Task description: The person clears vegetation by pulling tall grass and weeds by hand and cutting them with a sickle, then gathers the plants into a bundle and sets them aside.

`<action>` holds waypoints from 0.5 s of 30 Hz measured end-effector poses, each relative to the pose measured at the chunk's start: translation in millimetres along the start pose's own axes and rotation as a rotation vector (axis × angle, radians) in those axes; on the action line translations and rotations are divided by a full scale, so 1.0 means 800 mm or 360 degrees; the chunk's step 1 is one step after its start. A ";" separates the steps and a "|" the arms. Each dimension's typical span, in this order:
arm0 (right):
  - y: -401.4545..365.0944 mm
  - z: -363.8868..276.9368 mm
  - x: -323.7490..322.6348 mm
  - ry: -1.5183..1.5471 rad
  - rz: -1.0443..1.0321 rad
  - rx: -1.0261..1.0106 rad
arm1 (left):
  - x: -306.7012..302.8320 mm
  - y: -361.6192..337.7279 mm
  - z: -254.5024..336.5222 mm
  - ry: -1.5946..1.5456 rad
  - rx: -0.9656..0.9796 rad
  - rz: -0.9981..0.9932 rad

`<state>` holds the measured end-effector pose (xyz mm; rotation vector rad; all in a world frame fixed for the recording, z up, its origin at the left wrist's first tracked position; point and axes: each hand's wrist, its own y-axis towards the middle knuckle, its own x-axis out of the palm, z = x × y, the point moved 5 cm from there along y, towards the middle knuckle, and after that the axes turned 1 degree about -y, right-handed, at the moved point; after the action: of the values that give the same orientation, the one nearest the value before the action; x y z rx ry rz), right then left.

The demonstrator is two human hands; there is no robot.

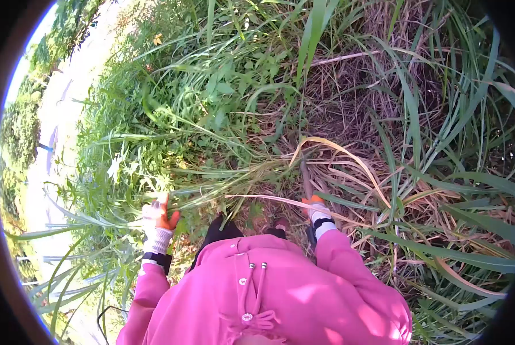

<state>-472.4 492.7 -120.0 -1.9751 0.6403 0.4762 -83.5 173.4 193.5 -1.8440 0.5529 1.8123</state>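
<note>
My left hand (161,215), in a white work glove with orange fingers, is closed around a bunch of long grass (229,183). The blades run from the hand toward the middle and also fan out to the left. My right hand (316,209), gloved the same way, grips the brownish handle of a tool (306,177). That handle points forward, away from me, and its far end is lost among the stalks. A dry yellow grass blade (344,148) arches just in front of my right hand.
Dry, flattened straw (349,109) covers the ground ahead. Tall green grass (482,190) crowds the right side, and leafy weeds (217,86) grow ahead on the left. A bright pale strip (59,126) lies at far left. My shoe (281,223) shows below.
</note>
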 end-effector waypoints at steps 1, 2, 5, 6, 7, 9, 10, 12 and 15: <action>-0.017 -0.008 -0.009 0.0014 -0.0075 0.0111 | 0.002 0.003 0.001 0.0175 0.0199 0.0305; -0.031 -0.021 -0.017 0.0026 -0.0146 0.0223 | 0.012 0.009 -0.005 0.0387 0.0208 0.0405; -0.043 -0.034 -0.025 0.0380 -0.0195 0.0345 | 0.009 0.043 -0.009 0.0205 0.0140 0.0129; -0.067 -0.062 -0.039 0.0505 -0.0226 0.0422 | 0.011 0.043 -0.017 0.0098 0.0194 0.0297; -0.063 -0.066 -0.033 0.0650 -0.0227 0.0365 | 0.008 0.050 -0.019 0.0022 0.0165 0.0244; -0.037 -0.038 -0.017 0.0985 -0.0338 0.0348 | -0.008 0.060 -0.009 -0.0050 0.0068 0.0096; -0.042 -0.044 -0.023 0.0898 -0.0272 0.0380 | -0.013 0.063 -0.008 -0.0044 -0.0001 0.0016; -0.054 -0.062 -0.031 0.0776 -0.0257 0.0461 | -0.003 0.060 -0.021 -0.0085 0.0102 0.0182; -0.065 -0.073 -0.036 0.0855 -0.0250 0.0476 | -0.007 0.034 -0.023 -0.0034 -0.0226 -0.0032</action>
<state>-459.7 468.1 -41.6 -1.8450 0.8229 -0.2503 -84.9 140.2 197.5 -1.9126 0.4055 1.8992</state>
